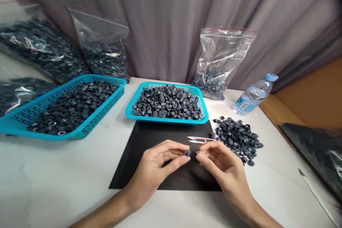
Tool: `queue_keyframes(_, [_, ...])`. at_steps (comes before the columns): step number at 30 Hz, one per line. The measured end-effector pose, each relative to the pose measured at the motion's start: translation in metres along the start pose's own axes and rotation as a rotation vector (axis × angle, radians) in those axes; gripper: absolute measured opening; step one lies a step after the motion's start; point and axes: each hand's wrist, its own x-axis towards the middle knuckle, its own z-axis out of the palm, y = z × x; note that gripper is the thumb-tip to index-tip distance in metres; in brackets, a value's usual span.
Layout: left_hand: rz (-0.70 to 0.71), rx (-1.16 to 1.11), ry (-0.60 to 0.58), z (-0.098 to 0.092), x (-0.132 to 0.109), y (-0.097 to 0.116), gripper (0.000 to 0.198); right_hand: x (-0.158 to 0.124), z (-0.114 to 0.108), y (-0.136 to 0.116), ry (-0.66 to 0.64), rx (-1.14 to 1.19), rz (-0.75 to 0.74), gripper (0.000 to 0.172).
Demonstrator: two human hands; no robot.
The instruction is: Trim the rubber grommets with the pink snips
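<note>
Above the black rectangular mat (149, 142) that lies flat on the white table (53, 178), the left hand (153, 167) pinches a small dark grey rubber ring (187, 153) between thumb and forefinger, its round face and hole turned toward the camera, so its short axis runs roughly toward the viewer. Just right of that ring, the right hand (221, 164) pinches a second small grey piece (197, 153) at its fingertips; which way this one points cannot be told. The two pieces sit close but apart. Behind the hands on the mat lies one pair of pink-handled thread snips (199, 139), blades pointing left. At the mat's far edge stands a small turquoise plastic basket (139, 103) heaped with grey rings; a second, larger turquoise basket (24, 114) sits to the mat's left, also filled. Right of the mat lies a loose pile of grey rings (237, 137), too many to count. Beyond it, one clear plastic water bottle with a blue cap (253, 94) lies tilted. Two upright clear zip bags of rings (221, 60) lean on the grey curtain (165, 14)
</note>
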Motion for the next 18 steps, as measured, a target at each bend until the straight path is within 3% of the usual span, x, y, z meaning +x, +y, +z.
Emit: queue_keyframes(18, [0.076, 0.04, -0.005, 0.0063, -0.0066, 0.0033, 0.02, -0.004, -0.0035, 0.0015, -0.116, 0.059, 0.126, 0.017])
